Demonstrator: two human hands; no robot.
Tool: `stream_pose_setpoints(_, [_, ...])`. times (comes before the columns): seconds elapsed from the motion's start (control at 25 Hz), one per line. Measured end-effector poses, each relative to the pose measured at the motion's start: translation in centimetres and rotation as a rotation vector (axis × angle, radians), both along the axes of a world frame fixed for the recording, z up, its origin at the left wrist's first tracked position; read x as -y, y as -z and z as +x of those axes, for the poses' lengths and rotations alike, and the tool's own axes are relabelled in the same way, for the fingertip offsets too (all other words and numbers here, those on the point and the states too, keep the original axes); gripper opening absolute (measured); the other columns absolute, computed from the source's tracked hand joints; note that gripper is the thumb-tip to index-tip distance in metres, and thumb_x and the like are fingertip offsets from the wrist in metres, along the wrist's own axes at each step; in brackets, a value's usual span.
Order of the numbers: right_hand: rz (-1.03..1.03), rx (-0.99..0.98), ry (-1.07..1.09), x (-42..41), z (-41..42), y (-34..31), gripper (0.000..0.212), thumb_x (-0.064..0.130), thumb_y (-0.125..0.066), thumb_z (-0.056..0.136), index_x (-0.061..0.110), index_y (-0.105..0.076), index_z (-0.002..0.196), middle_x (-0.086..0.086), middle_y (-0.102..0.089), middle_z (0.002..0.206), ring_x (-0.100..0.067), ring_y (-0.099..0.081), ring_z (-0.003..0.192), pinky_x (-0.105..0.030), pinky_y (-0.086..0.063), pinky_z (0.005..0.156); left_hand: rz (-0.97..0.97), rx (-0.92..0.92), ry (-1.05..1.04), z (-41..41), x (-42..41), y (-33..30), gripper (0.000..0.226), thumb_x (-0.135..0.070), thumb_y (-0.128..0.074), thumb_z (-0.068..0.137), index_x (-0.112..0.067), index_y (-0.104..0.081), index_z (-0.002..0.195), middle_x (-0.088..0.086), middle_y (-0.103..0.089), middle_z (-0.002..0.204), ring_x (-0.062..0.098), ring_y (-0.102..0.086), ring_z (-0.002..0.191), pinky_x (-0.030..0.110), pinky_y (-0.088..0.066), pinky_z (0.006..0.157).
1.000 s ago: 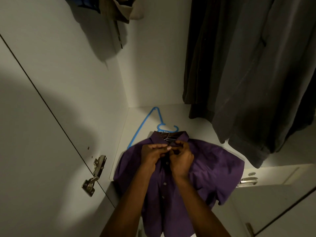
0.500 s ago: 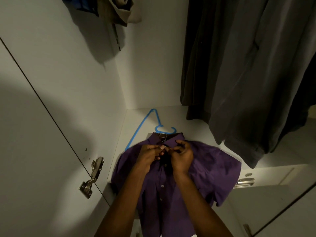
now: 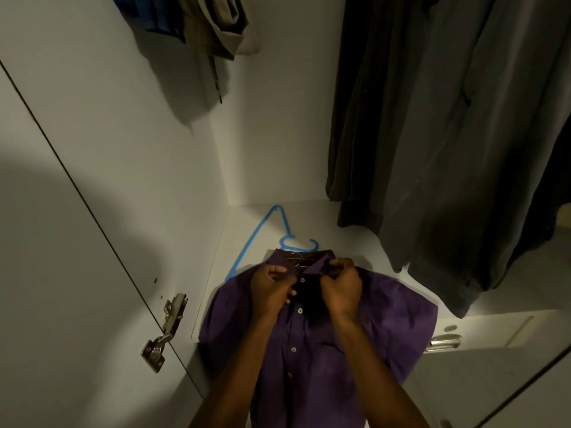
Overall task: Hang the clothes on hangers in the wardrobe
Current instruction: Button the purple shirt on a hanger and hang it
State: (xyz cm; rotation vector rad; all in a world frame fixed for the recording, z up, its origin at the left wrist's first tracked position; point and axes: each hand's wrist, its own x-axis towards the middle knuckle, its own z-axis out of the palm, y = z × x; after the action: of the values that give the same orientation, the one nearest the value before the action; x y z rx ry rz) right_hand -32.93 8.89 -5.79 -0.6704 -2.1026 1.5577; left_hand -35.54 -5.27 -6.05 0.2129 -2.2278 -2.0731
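Now parted at the collar after meeting at its top button half a second ago, with left hand (image 3: 272,284) and right hand (image 3: 341,284) each curled on its own side of the neckline, the gap between them showing dark. Largest in view: dark grey garments (image 3: 448,134) already hanging at right above the wardrobe shelf (image 3: 355,236), a bundle of beige and blue clothes (image 3: 213,23) high at left. Below, spread front-up on that shelf, buttons (image 3: 299,310) down the placket, tail spilling over the front edge: purple shirt (image 3: 386,319), pinched at the collar (image 3: 306,261) by both hands. Inside the collar, a thin metal hanger hook (image 3: 296,259), suggesting a hanger already threaded through; too dim to be certain. Just beyond the collar, partly under the shirt's left shoulder, a spare blue hanger (image 3: 262,233) flat on the shelf. Smaller still: door hinge (image 3: 165,332) at left, chrome handle (image 3: 443,341) at right. By this evidence, partway through: some clothes up, this shirt apparently on its hanger but not yet lifted to the rail, which lies out of view. Left to do, seemingly: settle the collar, raise the shirt, hook it beside the grey garments.
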Motion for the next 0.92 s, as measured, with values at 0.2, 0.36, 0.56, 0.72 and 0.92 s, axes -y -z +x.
stream_pose_setpoints(0.2, [0.334,0.087,-0.024,-2.5,-1.5,-0.2,0.024,0.042,-0.061,0.079,0.025,-0.069,0.095,0.000,-0.070,0.097,-0.025,-0.066,0.093,-0.034,-0.054,0.078,-0.645,-0.319,-0.114,-4.2,-0.1,-2.4,0.007,-0.024,-0.078,0.077,-0.027,-0.072,0.078,-0.011,-0.070,0.079,0.004,-0.065,0.072,0.026,-0.052,0.063])
stream_pose_setpoints(0.36, [0.488,0.274,-0.131,-3.6,-2.2,1.4,0.048,0.044,-0.071,0.072,0.020,-0.066,0.114,-0.006,-0.066,0.116,-0.032,-0.058,0.114,-0.045,-0.043,0.103,-1.210,-0.108,0.259,-6.8,-1.8,-4.5,0.018,-0.024,-0.077,0.076,-0.016,-0.067,0.088,0.001,-0.072,0.096,0.024,-0.070,0.093,0.035,-0.057,0.077])
stream_pose_setpoints(0.56, [0.676,0.397,-0.149,-4.3,-2.4,0.5,0.038,0.040,-0.068,0.079,0.020,-0.068,0.112,-0.008,-0.060,0.123,-0.031,-0.048,0.125,-0.047,-0.036,0.107,-1.336,-0.077,0.391,-7.6,-2.5,-5.6,0.027,-0.027,-0.074,0.083,-0.012,-0.062,0.101,0.006,-0.068,0.105,0.026,-0.067,0.099,0.032,-0.048,0.078])
stream_pose_setpoints(0.72, [0.648,0.434,-0.234,-6.2,-3.3,-1.0,0.023,0.039,-0.065,0.083,0.026,-0.068,0.101,-0.002,-0.069,0.111,-0.028,-0.059,0.115,-0.042,-0.036,0.103,-1.151,-0.103,0.330,-7.4,-1.8,-6.2,0.045,-0.029,-0.083,0.075,-0.014,-0.058,0.110,0.002,-0.068,0.108,0.024,-0.067,0.102,0.033,-0.052,0.083])
stream_pose_setpoints(0.92, [0.259,0.152,-0.211,-7.8,-2.4,-2.4,0.005,0.009,-0.068,0.079,0.013,-0.069,0.080,0.001,-0.071,0.079,-0.018,-0.064,0.077,-0.031,-0.048,0.074,-0.915,-0.197,0.236,-6.4,-0.3,-9.1,0.103,-0.058,-0.084,0.043,-0.024,-0.045,0.132,-0.002,-0.059,0.125,0.022,-0.051,0.120,0.040,-0.045,0.099])
